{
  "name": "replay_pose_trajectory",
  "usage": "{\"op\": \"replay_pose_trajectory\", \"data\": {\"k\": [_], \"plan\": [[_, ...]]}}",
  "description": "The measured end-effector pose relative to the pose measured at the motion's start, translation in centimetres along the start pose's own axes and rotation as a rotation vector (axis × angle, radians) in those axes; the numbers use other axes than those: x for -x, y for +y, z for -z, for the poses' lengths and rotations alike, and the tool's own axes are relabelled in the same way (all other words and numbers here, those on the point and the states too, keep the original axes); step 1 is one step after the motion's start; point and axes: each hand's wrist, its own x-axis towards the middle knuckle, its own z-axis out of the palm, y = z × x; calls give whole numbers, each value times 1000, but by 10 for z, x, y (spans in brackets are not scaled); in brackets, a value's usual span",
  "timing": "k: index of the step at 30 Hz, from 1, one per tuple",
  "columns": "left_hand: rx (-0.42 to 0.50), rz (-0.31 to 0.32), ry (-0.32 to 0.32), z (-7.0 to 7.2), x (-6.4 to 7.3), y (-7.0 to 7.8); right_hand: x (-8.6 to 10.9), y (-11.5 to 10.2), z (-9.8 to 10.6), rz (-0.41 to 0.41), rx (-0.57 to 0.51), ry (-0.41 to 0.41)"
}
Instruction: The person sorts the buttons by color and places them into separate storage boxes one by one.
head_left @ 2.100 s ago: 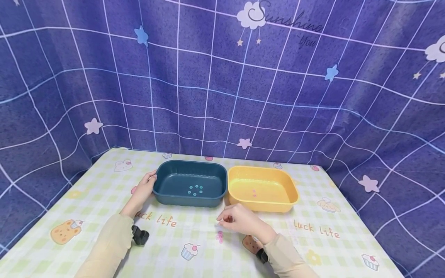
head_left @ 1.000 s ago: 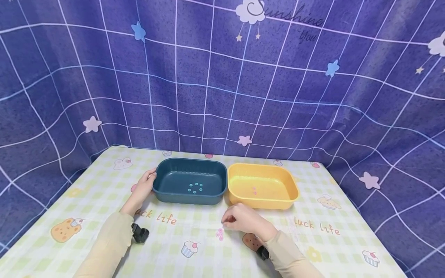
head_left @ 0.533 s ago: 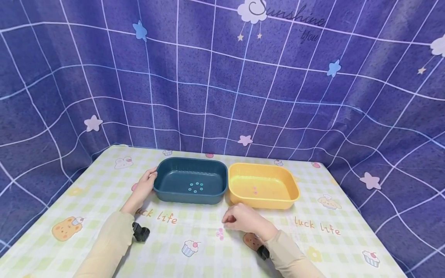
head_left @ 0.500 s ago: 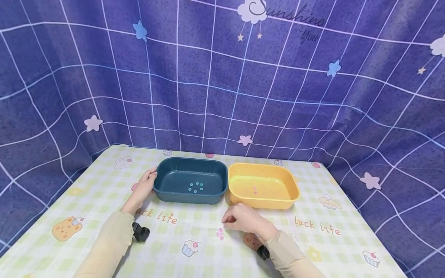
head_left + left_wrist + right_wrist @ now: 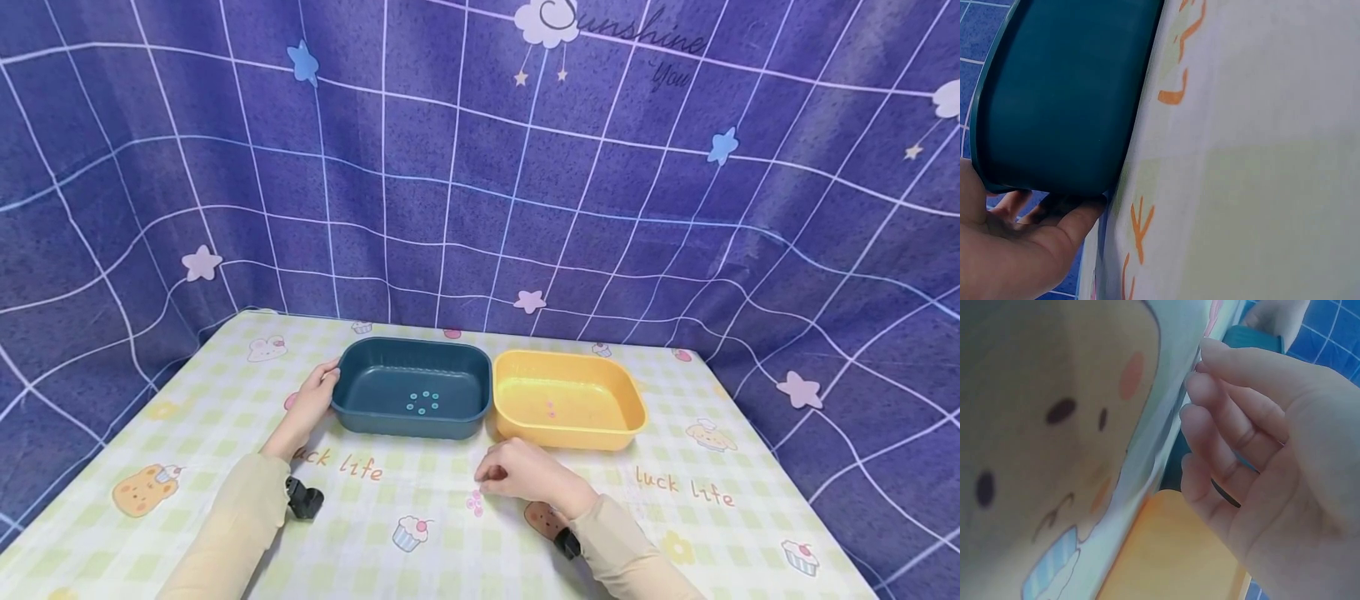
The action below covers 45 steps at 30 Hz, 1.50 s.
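Note:
My left hand (image 5: 315, 395) holds the left end of a dark teal basin (image 5: 411, 426). In the left wrist view its thumb (image 5: 1088, 219) presses the end wall low down, and the other fingers go behind the basin. Several small teal discs (image 5: 422, 411) lie on the basin's floor. My right hand (image 5: 525, 473) is low over the table, its fingers bent and fingertips right at a small cluster of pink discs (image 5: 475, 503). Thumb and index finger nearly meet in the right wrist view; I cannot tell if a disc is between them.
A yellow basin (image 5: 581, 435) stands against the teal one's right side, with two pink discs (image 5: 551, 414) inside. A checked, printed cloth (image 5: 360, 533) covers the table. Behind hangs a purple-blue curtain (image 5: 420, 225) with a line grid and stars.
My right hand's fingertips have drawn together and come down to the pink discs, lately shifting slightly left. My left hand stays on the teal basin. The camera view has tilted slightly.

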Motion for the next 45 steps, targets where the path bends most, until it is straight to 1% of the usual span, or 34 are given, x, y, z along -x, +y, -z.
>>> {"op": "replay_pose_trajectory", "data": {"k": [9, 12, 17, 24, 30, 39, 45], "plan": [[5, 7, -1, -1, -1, 0, 3, -1, 1, 8, -69, -43], [4, 8, -1, 0, -2, -1, 3, -2, 1, 19, -73, -50], [-1, 4, 3, 0, -2, -2, 2, -3, 1, 15, -90, -56], [-14, -3, 4, 0, 0, 0, 1, -3, -1, 59, -26, -36], [-21, -1, 7, 0, 0, 0, -1, -5, -1, 81, 17, -27], [-11, 3, 1, 0, -1, -1, -2, -5, -2, 118, 54, -19], [-11, 6, 1, 0, -1, -1, -2, -6, -2, 105, 41, -17]]}}
